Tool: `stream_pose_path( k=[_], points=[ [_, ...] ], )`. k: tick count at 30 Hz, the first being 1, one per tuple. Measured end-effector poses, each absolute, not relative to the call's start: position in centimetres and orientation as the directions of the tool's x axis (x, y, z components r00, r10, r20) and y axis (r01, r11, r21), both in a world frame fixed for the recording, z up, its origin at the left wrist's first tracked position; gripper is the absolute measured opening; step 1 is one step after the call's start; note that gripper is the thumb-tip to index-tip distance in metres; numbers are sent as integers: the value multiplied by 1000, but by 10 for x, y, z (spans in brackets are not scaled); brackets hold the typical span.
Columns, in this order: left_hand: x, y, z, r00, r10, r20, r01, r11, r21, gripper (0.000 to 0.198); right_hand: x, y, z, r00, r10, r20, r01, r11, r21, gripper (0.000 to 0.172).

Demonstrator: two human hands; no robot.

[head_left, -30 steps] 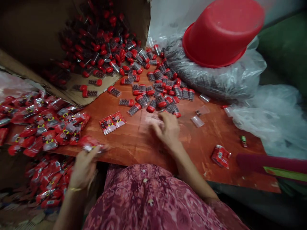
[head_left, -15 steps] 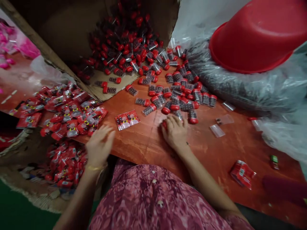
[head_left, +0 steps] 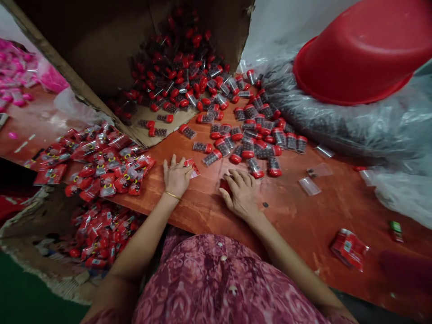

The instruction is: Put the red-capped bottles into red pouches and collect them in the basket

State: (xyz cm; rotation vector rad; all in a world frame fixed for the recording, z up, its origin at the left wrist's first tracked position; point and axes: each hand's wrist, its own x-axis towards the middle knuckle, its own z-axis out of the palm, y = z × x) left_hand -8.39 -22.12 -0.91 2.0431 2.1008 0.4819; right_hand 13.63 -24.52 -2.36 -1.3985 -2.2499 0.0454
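Observation:
My left hand [head_left: 177, 177] lies over a flat red printed packet [head_left: 193, 168], covering most of it, with the fingers spread apart. A short way to the right, my right hand [head_left: 241, 192] curls its fingers down over a small tube whose red cap [head_left: 225, 184] shows beside the thumb; the rest of that tube is hidden. Just beyond the fingertips lie several clear tubes with red caps and dark beads, such as one upright-looking tube [head_left: 255, 168]. A heap of filled red packets [head_left: 108, 164] sits left of my left hand.
A cardboard box [head_left: 97, 40] on its side spills red-capped tubes onto the red table [head_left: 202, 204]. Below the table edge, another carton [head_left: 20, 225] holds red packets. A red tub [head_left: 357, 58] rests on a plastic bag of dark beads [head_left: 324, 121]. A crumpled red packet [head_left: 349, 248] lies right.
My left hand has moved right, from near the packet heap onto the flat red packet. My right hand has drawn slightly back towards me, with the red cap under its fingers.

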Motion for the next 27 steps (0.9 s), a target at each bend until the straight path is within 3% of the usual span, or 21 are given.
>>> stream_pose_path(
  k=[4, 7, 9, 11, 13, 16, 18, 21, 27],
  points=[
    [-79, -226, 0, -86, 978, 192, 912, -1, 411, 29, 119, -246, -7, -278, 877, 392, 661, 471, -585, 28],
    [-67, -237, 15, -90, 958, 274, 886, -48, 461, 28, 95, -241, -1, -186, 956, 228, 351, 282, -893, 30],
    [-57, -246, 25, -73, 951, 299, 857, -93, 507, 26, 80, -237, 0, -179, 978, 109, 100, 128, -987, 32],
    [-50, -255, 31, -120, 943, 310, 795, -95, 599, 27, 70, -235, 1, -188, 980, 71, -50, 63, -997, 33],
    [-47, -264, 34, -258, 935, 242, 645, -20, 764, 36, 69, -236, 3, -147, 984, 100, -39, 95, -995, 36],
    [-45, -277, 35, -310, 933, -185, 183, 249, 951, 45, 74, -244, 5, -87, 978, 191, 116, 200, -973, 36],
    [-43, -285, 36, -201, 878, -433, -114, 418, 901, 45, 78, -252, 4, -116, 964, 238, 217, 258, -941, 37],
    [-37, -295, 36, -168, 816, -552, -382, 462, 800, 39, 77, -264, 1, -187, 944, 272, 319, 320, -892, 38],
    [-37, -292, 29, -281, 803, -525, -400, 400, 825, 39, 87, -271, 4, -301, 919, 256, 323, 351, -879, 30]
  ],
)
